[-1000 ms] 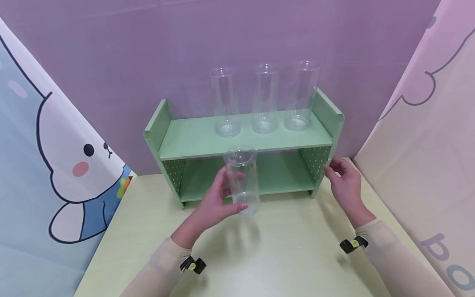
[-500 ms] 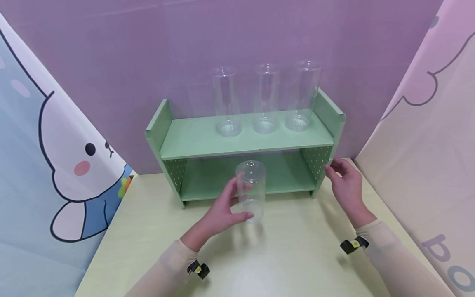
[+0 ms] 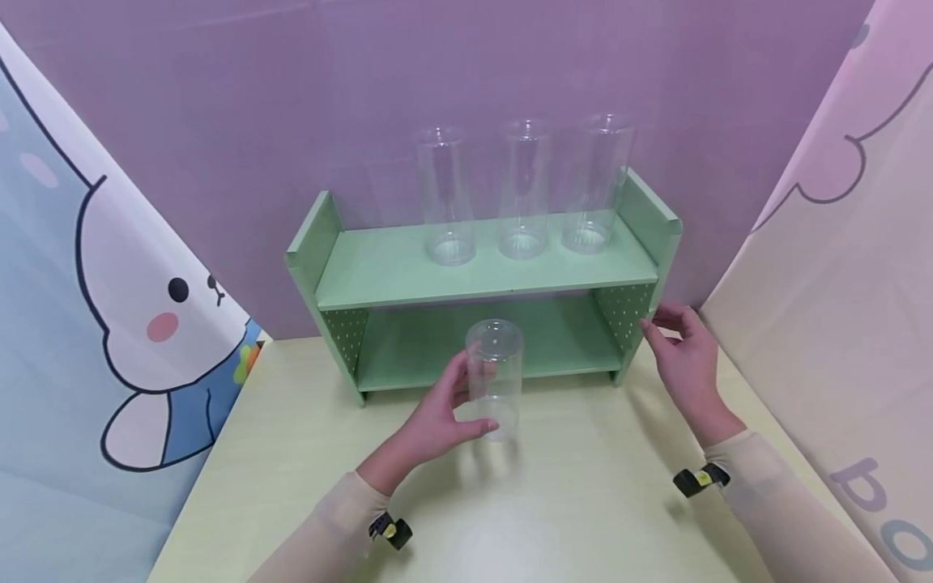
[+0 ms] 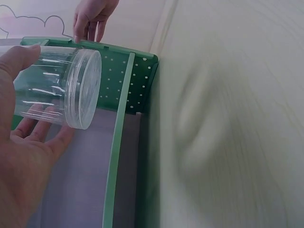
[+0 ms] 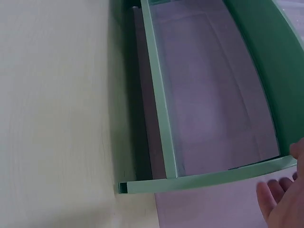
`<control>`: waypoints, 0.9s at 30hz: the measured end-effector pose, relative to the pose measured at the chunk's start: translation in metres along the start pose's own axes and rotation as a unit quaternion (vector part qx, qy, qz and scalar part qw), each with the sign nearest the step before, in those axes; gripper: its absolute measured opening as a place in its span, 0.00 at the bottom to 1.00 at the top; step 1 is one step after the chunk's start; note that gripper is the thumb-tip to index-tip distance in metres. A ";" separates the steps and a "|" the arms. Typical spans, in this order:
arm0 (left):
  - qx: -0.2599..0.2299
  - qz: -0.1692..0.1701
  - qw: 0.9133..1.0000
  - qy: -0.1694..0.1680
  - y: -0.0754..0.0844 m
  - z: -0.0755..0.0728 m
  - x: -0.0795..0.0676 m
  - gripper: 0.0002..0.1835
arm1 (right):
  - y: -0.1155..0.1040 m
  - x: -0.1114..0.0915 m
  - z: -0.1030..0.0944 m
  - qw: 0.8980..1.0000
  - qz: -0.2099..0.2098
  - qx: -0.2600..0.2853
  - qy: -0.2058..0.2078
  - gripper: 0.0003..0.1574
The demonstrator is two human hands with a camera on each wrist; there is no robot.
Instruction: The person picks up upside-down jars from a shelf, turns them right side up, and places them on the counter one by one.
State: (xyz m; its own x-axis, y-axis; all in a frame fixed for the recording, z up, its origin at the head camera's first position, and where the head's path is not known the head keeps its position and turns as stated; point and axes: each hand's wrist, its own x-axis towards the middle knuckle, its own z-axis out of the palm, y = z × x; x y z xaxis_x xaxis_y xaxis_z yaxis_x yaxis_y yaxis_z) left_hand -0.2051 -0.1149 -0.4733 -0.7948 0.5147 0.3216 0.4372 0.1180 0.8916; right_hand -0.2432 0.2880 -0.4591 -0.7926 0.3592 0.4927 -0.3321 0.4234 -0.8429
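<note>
My left hand (image 3: 440, 413) grips a clear plastic cylinder (image 3: 503, 368) by its side, thumb near the lower end and fingers behind it. The cylinder stands roughly upright in front of the lower shelf, and in the left wrist view its ringed end (image 4: 84, 90) hangs above the table. At the right side of the green two-tier shelf (image 3: 466, 279), my right hand (image 3: 685, 360) pinches the side panel's front edge. In the right wrist view its thumb (image 5: 297, 149) lies at the edge, with the other fingers on the outer side, partly out of frame.
Three similar clear cylinders, left (image 3: 448, 198), middle (image 3: 523, 190) and right (image 3: 594, 186), stand on the top tier. Behind the shelf hangs a purple cloth (image 3: 240, 121). Printed cloths border the pale table (image 3: 554, 518) on the left (image 3: 138, 356) and right (image 3: 860, 308).
The left hand has carried the cylinder slightly right and down, with its top now tipped more toward me, then stayed nearly still. The right hand has kept its place at the shelf's side.
</note>
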 end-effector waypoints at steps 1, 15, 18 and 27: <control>0.000 -0.002 1.000 0.000 0.000 0.000 0.000 0.64 | -0.001 -0.001 0.000 1.000 -0.005 0.003 0.008 0.20; -0.005 -0.017 1.000 -0.005 -0.004 0.003 0.000 0.60 | -0.041 -0.029 0.012 0.993 -0.102 0.047 -0.041 0.12; -0.003 -0.021 1.000 -0.006 -0.006 0.004 0.000 0.59 | -0.047 -0.031 0.017 0.987 -0.109 0.060 -0.101 0.14; 0.001 -0.030 1.000 -0.009 -0.007 0.006 -0.002 0.58 | -0.078 -0.037 0.037 0.956 -0.145 0.092 -0.239 0.25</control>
State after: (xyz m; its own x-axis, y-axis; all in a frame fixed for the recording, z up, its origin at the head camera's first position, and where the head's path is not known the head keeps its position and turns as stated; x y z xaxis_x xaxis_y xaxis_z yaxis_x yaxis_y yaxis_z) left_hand -0.2036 -0.1115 -0.4819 -0.8116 0.5224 0.2616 0.3898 0.1507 0.9085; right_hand -0.2064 0.2109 -0.4195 -0.7816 -0.1913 0.5937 -0.6233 0.2775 -0.7311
